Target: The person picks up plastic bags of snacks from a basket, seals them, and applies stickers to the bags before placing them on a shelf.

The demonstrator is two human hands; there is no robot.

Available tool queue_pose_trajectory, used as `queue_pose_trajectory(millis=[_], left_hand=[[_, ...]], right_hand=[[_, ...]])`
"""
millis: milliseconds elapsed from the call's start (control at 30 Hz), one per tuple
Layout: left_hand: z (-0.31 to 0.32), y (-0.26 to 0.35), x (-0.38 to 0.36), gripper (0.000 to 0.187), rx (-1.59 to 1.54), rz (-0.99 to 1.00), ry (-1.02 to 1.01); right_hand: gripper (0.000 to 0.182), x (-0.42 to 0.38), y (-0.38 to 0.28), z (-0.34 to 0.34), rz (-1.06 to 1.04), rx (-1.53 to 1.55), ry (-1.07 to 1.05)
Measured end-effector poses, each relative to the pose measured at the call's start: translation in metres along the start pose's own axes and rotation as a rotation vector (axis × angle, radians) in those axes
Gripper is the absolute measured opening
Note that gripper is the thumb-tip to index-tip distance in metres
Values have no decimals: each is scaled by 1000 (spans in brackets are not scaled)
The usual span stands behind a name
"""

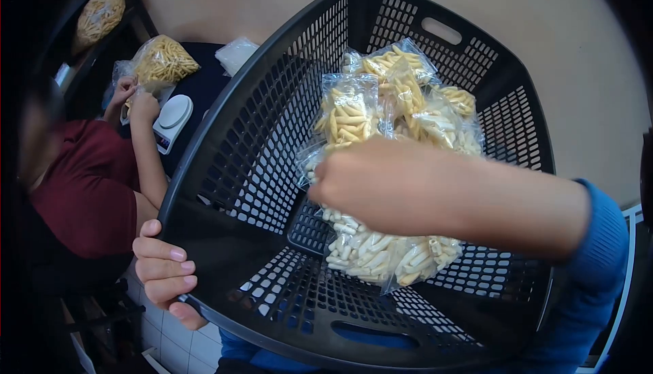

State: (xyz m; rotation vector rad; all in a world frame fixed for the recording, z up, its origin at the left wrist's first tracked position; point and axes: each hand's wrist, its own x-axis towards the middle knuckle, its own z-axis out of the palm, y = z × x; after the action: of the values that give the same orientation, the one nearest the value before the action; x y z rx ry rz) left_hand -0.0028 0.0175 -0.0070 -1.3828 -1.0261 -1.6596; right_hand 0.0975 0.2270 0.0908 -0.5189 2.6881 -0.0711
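Note:
My left hand [165,270] is wrapped round the rim of a black plastic laundry-style basket [235,183], which is tilted toward me. Inside the basket, my right hand [364,183] reaches in from the right over the bags, slightly blurred. Its fingers look curled, and what they hold, if anything, is hidden. Just beyond it lies a clear bag of yellowish stick snacks [350,115]. Below it are bags of paler sticks [364,255]. Several more small clear bags [405,64] are piled toward the far end.
At the left, a person in a dark red shirt [92,176] handles a large bag of sticks [165,59] beside a white scale [173,115]. A stack of clear plastic bags [236,55] lies on the dark table. Another filled bag [101,14] sits on a shelf.

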Motion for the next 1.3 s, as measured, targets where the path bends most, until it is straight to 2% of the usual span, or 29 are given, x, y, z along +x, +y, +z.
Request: queue_pose_trajectory(millis=[33,100,133,200,267,333,367,433,567,633,733,900,967,1000,1067,1200,1267,1300], left_hand=[[0,0,0,23,-25,3,-11],[-1,0,0,23,-43,12,-37],[-1,1,1,23,-40,17,-32],[1,4,1,27,23,-33,-24],[-2,4,1,27,27,-27,-43],[-2,6,3,28,37,-53,-70],[-1,6,2,28,44,-54,-69],[3,5,2,28,29,-43,-16],[4,4,2,27,29,-33,1],[1,4,4,27,25,-30,-41],[-1,4,4,27,13,-28,-71],[-8,4,4,27,7,-37,-116],[-10,4,4,27,2,-33,-142],[-11,4,4,27,0,-35,-149],[-12,4,4,27,-3,-36,-156],[-13,4,5,26,-3,-41,-170],[-12,4,5,26,-5,-41,-168],[-12,5,5,26,1,-47,-166]], right_hand=[[19,15,-3,19,-11,101,-55],[16,35,3,59,-146,198,120],[16,40,12,73,-147,191,119],[17,41,33,95,-81,-71,-36],[11,30,68,106,-63,-169,154],[9,23,88,107,91,-382,162],[9,24,93,105,84,-384,161],[11,23,96,97,272,-542,-195],[16,41,108,119,365,-411,-171],[23,47,109,123,519,125,155],[28,51,124,117,544,205,242],[37,40,129,110,553,100,123],[45,36,121,111,462,-68,-8],[45,33,120,108,466,-66,-5],[52,27,122,99,511,-194,-238],[46,17,139,94,583,-241,-263],[38,14,152,102,590,-237,-42],[38,13,153,100,588,-239,-43]])
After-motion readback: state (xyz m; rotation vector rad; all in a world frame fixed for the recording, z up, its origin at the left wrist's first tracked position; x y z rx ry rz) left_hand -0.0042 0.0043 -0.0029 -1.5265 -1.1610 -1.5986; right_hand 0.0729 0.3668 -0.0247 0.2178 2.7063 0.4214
